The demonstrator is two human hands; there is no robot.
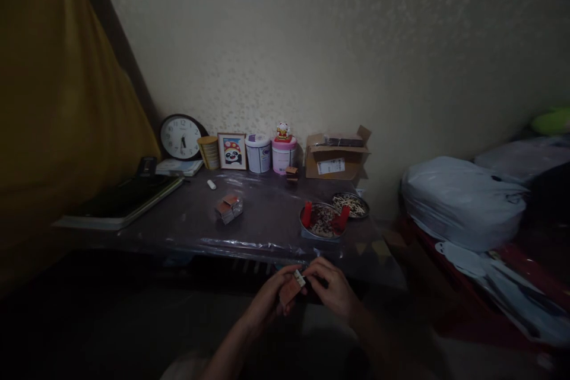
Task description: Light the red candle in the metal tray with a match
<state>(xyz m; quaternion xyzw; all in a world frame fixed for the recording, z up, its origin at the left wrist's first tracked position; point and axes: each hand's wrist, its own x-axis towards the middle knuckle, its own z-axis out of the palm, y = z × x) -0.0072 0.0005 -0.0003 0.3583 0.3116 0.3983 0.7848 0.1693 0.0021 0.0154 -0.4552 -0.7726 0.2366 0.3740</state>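
Observation:
My left hand (271, 297) and my right hand (333, 288) meet just below the front edge of the plastic-covered table (187, 228). Both are closed on a small reddish matchbox (291, 288), with a pale end of it showing between my fingertips. A pile of similar small boxes (228, 208) lies on the table ahead of me. To the right of that pile stands a round metal plate (321, 221) of small sticks with two red pieces upright in it, and a second plate (351, 204) is behind it.
Along the wall stand a clock (180, 137), a framed picture (232, 151), several tins (259, 154) and an open cardboard box (337, 158). Books (120, 200) lie at the left. A yellow curtain (48, 101) hangs left; filled plastic bags (463, 199) sit right.

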